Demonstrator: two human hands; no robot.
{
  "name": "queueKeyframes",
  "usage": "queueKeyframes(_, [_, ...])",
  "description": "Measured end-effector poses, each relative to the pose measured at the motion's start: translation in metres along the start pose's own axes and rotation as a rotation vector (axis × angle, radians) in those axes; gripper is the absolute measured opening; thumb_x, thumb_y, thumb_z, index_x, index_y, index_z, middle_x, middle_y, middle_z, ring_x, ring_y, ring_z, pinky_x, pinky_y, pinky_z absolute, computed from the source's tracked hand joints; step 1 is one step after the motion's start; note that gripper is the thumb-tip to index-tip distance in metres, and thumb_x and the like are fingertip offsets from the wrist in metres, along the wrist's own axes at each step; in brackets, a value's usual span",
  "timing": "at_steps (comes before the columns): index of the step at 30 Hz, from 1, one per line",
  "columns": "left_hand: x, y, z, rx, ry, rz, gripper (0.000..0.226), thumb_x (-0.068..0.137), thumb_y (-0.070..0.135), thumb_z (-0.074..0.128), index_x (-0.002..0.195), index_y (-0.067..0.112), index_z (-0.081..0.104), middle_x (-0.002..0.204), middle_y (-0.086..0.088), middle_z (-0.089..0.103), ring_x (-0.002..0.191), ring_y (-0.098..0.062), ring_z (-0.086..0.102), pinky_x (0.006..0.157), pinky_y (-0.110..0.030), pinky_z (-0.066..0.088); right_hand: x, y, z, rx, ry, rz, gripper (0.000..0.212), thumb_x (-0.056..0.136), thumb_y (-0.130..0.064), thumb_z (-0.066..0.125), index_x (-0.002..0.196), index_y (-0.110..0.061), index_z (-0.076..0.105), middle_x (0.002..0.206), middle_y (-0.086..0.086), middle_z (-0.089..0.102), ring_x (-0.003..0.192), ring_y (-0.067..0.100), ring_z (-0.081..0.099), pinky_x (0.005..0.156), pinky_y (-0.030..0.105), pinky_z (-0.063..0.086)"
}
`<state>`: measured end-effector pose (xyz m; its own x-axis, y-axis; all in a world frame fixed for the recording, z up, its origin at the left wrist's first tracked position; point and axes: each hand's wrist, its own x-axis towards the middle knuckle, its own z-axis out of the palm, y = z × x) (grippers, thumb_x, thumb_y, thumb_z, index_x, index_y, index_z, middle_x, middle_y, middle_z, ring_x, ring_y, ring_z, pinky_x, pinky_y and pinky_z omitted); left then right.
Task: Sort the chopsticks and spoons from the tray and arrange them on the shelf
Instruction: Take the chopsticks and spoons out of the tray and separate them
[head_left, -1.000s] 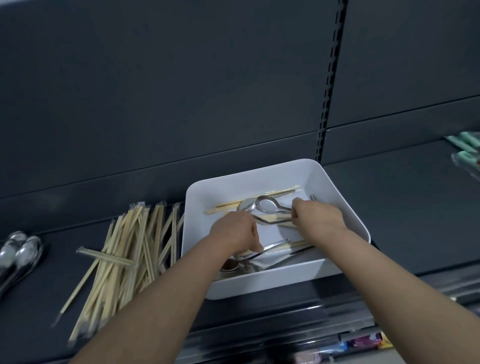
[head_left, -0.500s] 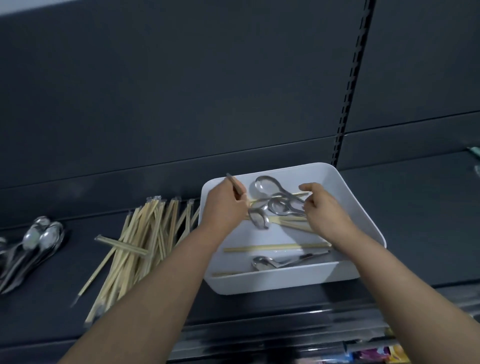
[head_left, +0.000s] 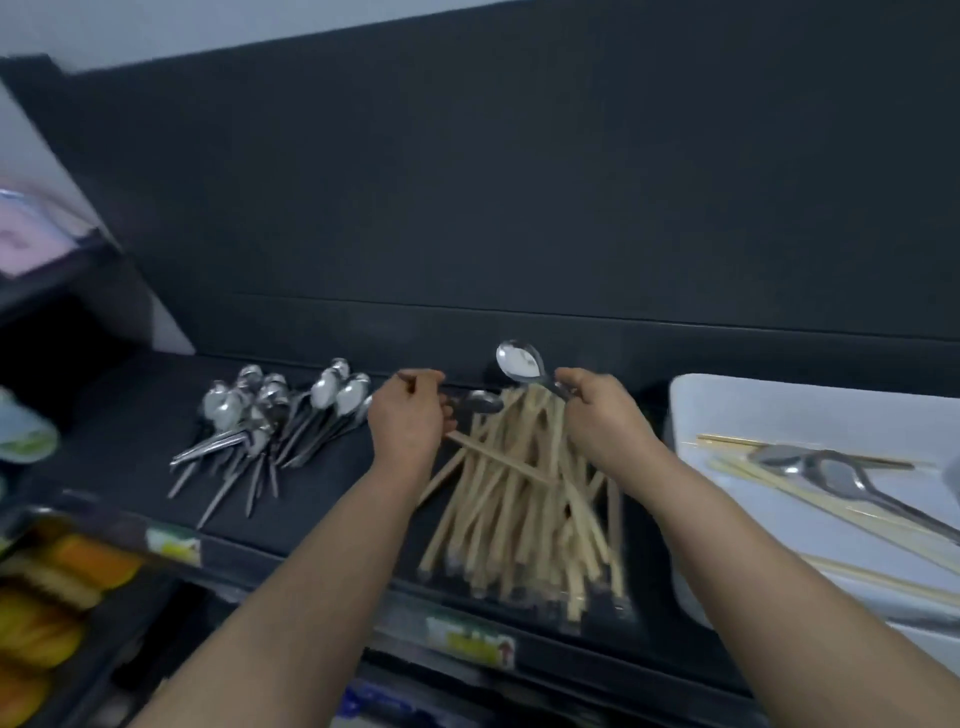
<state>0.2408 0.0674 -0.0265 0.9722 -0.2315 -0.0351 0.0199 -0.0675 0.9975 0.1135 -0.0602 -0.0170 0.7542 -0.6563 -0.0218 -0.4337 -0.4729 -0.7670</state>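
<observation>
Dark shelf (head_left: 332, 499), both hands over the chopstick pile (head_left: 524, 499): right hand (head_left: 605, 415) pinches a spoon (head_left: 519, 362) by its slim, slippery-looking steel handle; left hand (head_left: 410, 415) is closed on another spoon (head_left: 480, 401).

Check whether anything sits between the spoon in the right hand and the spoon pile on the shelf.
Yes. The left hand and the top of the chopstick pile lie between the raised spoon in the right hand and the spoon pile.
</observation>
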Motion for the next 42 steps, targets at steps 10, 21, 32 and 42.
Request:
queueKeyframes(10, [0.119, -0.045, -0.177, 0.47, 0.117, 0.173, 0.018, 0.092, 0.014, 0.057, 0.102, 0.012, 0.071, 0.098, -0.007, 0.072, 0.094, -0.025, 0.065, 0.084, -0.032, 0.049, 0.06, -0.115, 0.195, -0.009, -0.129, 0.055, 0.053, 0.09, -0.002, 0.036, 0.14, -0.014, 0.046, 0.139, 0.016, 0.045, 0.124, 0.031, 0.049, 0.101, 0.028, 0.037])
queueKeyframes(21, [0.16, -0.074, -0.211, 1.029, -0.161, 0.337, 0.024, 0.089, 0.026, 0.055, 0.1, 0.018, 0.075, 0.1, -0.006, 0.071, 0.101, -0.03, 0.058, 0.082, -0.037, 0.05, 0.08, -0.15, 0.267, -0.231, -0.258, 0.036, 0.027, 0.098, -0.024, 0.036, 0.095, -0.015, 0.062, 0.12, 0.016, 0.057, 0.106, 0.031, 0.055, 0.077, 0.028, 0.038])
queueKeyframes(32, [0.132, -0.042, -0.115, 0.895, -0.393, 0.447, 0.022, 0.091, 0.017, 0.053, 0.101, 0.024, 0.072, 0.107, 0.005, 0.071, 0.103, -0.018, 0.062, 0.086, -0.033, 0.05, 0.049, -0.094, 0.157, -0.776, 0.004, -0.12, 0.028, 0.094, -0.027, 0.046, 0.117, -0.032, 0.061, 0.117, 0.0, 0.057, 0.118, 0.025, 0.046, 0.094, 0.038, 0.039])
queueKeyframes(42, [-0.012, -0.006, 0.072, 0.952, -0.7, 0.756, 0.021, 0.091, 0.019, 0.051, 0.098, 0.027, 0.069, 0.101, 0.005, 0.068, 0.103, -0.022, 0.056, 0.084, -0.034, 0.049, -0.033, 0.031, -0.02, -0.916, 0.256, 0.075, 0.024, 0.088, -0.017, 0.048, 0.103, -0.027, 0.065, 0.106, -0.002, 0.059, 0.104, 0.025, 0.05, 0.075, 0.034, 0.034])
